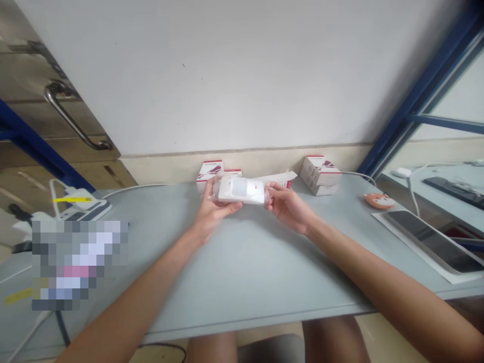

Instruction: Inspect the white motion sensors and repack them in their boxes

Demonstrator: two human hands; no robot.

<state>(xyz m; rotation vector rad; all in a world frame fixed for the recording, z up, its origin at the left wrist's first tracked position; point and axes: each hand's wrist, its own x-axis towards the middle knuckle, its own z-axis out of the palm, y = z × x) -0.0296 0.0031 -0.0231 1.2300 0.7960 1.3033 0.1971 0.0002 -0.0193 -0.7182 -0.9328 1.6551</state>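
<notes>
In the head view, the device (pixel 242 190) is held over the far part of the table (pixel 242 262), its long axis running left to right between the 2 hands. The left hand (pixel 212 214) is nearer, gripping its left end with the thumb along the near edge, while the right hand (pixel 289 206) has its fingers narrowed on the clear bag (pixel 267 192) just beyond its right end.

My device (pixel 242 191) is white with a grey window (pixel 238 188) and red mark (pixel 256 187), the table (pixel 245 262) grey-blue, the boxes (pixel 320 175) white and red.
</notes>
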